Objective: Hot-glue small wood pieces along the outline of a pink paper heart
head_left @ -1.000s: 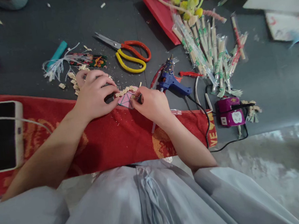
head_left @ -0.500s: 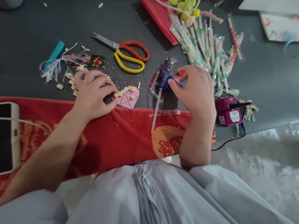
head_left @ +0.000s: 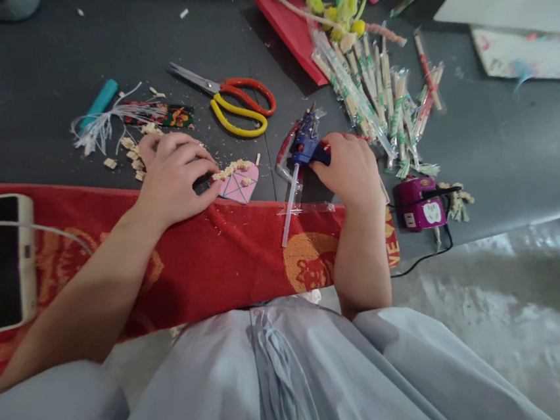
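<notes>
Head view: glue gun (head_left: 305, 143) was seen on or just above the worktop (head_left: 134, 36), right of the pink heart (head_left: 239, 191), its nozzle (head_left: 311, 112) turned far & its glue stick (head_left: 289, 213) run out near, over the red cloth (head_left: 244, 253). Good handling was judged to need a grip on the handle (head_left: 320, 154) only, nozzle kept clear of fingers, stick kept from snagging on the clear wrap (head_left: 317, 208), heart kept flat so the pale bits (head_left: 231, 170) on it weren't knocked. Of the hands, the R hand (head_left: 350, 167) was curled round the gun's handle; firmness couldn't be told. L hand (head_left: 178, 177) was arched, thumb at the heart's left edge; pinching vs. mere steadying couldn't be told. R forearm (head_left: 363, 248) was pointed almost straight far, L forearm (head_left: 98, 280) slanted in from near left.
</notes>
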{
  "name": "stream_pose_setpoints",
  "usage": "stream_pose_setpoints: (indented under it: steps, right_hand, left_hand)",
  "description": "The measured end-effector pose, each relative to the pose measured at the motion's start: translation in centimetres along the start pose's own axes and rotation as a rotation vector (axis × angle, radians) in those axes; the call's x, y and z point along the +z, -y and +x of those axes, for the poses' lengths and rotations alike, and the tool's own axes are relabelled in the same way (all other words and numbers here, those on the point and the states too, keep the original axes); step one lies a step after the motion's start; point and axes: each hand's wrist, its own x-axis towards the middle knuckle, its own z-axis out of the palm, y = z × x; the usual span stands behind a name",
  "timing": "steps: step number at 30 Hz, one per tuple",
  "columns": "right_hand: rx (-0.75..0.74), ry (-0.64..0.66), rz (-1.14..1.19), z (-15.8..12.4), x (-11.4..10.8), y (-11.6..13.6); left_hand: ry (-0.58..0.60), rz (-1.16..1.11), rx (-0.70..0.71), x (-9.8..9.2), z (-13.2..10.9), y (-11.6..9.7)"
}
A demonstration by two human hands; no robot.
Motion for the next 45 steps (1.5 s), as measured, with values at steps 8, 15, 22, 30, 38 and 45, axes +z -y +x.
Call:
stream_pose_setpoints:
  steps: [8,15,22,30,38,45]
  right_hand:
    - [-0.039,-0.027,0.022,-0.4,-0.5,-0.1]
    - [-0.12,-0.006,0.145,-0.4,-0.5,-1.6]
    - [-0.154,0.024,0.312,-0.1,-0.2,-2.5]
    - [-0.13,0.001,0.377,0.1,-0.1,-3.0]
    - [-0.218,0.01,0.456,0.8,0.5,-3.6]
    - [-0.186,0.014,0.451,1.0,0.6,-3.9]
  left_hand:
    - [0.026,-0.06,-0.043,-0.4,0.1,-0.5]
    - [0.044,-0.068,-0.051,-0.3,0.1,-0.5]
    - [-0.013,-0.05,-0.05,-0.5,0.1,-0.8]
    - [0.04,-0.08,0.034,-1.5,0.6,-3.8]
    - [0.169,-0.071,0.258,-0.8,2.7,-8.6]
    - [0.19,0.005,0.344,0.9,4.6,-10.4]
